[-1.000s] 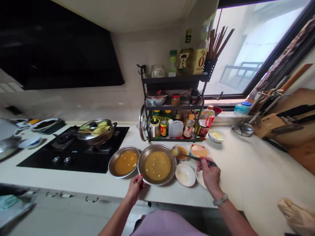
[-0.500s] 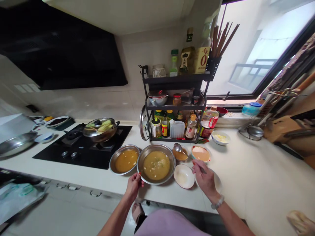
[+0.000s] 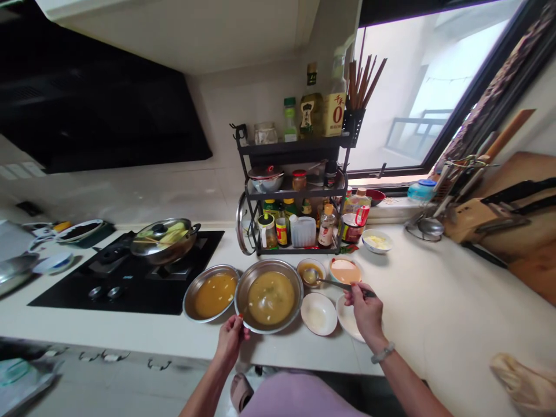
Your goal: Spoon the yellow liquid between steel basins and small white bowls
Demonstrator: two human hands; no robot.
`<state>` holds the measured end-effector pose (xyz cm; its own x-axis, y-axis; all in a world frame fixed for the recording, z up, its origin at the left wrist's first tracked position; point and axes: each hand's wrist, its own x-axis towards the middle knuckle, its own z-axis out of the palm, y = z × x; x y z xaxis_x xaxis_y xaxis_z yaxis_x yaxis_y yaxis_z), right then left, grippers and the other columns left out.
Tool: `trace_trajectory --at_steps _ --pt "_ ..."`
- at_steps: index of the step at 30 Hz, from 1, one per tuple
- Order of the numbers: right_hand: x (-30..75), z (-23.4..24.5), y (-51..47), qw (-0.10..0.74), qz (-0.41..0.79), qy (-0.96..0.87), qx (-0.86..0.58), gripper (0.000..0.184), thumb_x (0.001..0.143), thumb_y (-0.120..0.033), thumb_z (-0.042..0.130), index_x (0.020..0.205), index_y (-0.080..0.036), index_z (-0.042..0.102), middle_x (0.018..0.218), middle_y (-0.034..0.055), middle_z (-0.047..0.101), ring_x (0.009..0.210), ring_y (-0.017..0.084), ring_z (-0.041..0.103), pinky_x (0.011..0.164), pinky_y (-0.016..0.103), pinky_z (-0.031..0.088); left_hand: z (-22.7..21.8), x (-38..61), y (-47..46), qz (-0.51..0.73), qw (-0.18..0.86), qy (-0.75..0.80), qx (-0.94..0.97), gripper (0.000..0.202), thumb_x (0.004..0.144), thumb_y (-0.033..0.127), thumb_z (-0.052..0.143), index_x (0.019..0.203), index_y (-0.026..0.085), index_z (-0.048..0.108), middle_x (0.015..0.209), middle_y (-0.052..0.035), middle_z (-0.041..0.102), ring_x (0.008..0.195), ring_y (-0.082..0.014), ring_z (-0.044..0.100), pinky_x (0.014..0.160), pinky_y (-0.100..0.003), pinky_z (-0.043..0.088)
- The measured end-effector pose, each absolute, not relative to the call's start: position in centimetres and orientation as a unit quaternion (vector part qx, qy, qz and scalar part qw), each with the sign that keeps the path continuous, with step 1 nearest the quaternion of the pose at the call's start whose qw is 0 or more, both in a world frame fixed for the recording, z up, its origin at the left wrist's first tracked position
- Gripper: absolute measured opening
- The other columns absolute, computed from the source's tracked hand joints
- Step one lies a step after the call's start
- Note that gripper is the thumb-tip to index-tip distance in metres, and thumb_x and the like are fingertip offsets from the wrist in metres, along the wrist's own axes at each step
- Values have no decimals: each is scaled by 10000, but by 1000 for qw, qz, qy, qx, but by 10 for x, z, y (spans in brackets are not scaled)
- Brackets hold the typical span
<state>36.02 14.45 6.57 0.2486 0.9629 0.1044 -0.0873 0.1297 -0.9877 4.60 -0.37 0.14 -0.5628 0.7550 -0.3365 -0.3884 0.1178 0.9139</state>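
My right hand is closed on the dark handle of a ladle. The ladle's bowl rests in or just over a small bowl of brown liquid. With its fingers pinched on the near left rim, my left hand grips a large metal basin of cloudy yellowish liquid. To its left stands another metal basin with browner liquid and pale bits. A white bowl with a little pale residue sits right of the large basin. Beside it, a white plate is partly covered by my right hand.
Behind the bowls stands a black rack of bottles and jars. A bowl of orange-pink liquid and a bowl of pale yellow pieces lie to the right. A lidded pan is on the stove; a knife block stands far right.
The ladle's bowl has lowered toward the brown liquid, and my right hand has shifted right with its handle. My left hand stays at the basin rim. The whole view has turned slightly.
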Motion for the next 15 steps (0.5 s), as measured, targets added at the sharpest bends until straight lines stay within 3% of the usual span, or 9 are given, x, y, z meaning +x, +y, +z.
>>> trace_trajectory --at_steps 15 --pt "351 101 140 612 427 -481 -460 404 748 -547 658 838 -159 596 544 3 619 399 140 551 386 258 478 2 45 -4 646 465 589 138 513 476 563 802 627 166 513 434 42 546 382 -70 457 413 -184 382"
